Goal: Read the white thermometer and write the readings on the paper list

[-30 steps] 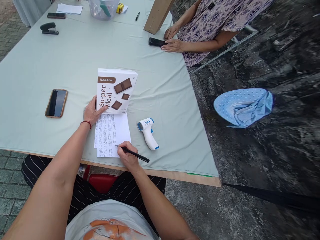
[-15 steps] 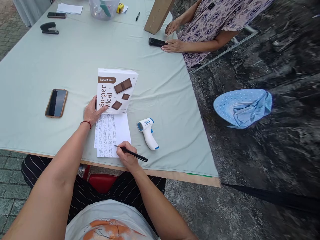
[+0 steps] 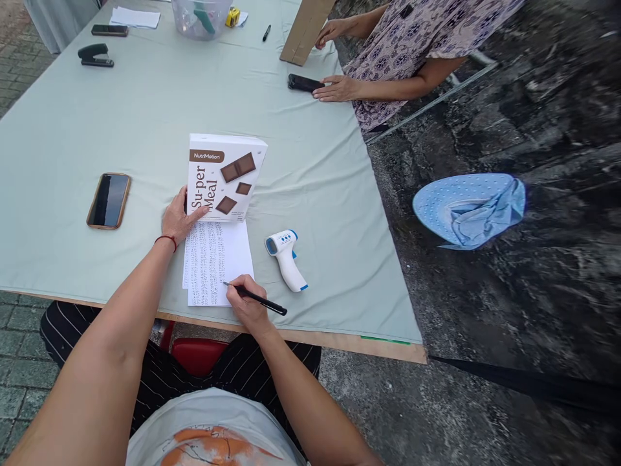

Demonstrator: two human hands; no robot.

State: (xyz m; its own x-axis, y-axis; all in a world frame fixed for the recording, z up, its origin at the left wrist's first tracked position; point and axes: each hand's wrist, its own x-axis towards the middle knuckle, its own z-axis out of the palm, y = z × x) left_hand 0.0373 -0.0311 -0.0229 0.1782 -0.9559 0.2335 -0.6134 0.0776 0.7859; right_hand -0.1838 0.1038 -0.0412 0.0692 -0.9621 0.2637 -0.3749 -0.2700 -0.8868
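Note:
My left hand [image 3: 179, 215] grips the lower left corner of a white "Su-per Meal" box [image 3: 228, 171] with pictures of chocolate on it, thumb in front and fingers hidden behind. The box stands tilted over the top of some paper sheets [image 3: 237, 259], whose left part carries columns of small handwriting. My right hand [image 3: 248, 301] is closed around a black pen [image 3: 262, 300], its tip at the written columns. Just right of the sheets lies a white and blue infrared thermometer [image 3: 286, 259].
A phone [image 3: 109, 200] lies to the left. Farther back are a stapler [image 3: 96, 55], another phone [image 3: 109, 30], papers [image 3: 136, 17], a clear tub [image 3: 201, 19] and a marker [image 3: 266, 32]. Across the right edge, a person's hand [image 3: 337, 88] touches a black case [image 3: 305, 83] near a cardboard box [image 3: 303, 39].
The other person's farther hand has shifted back beside the cardboard box, off its earlier place near the black case. My own hands, the box and the pen stay nearly still.

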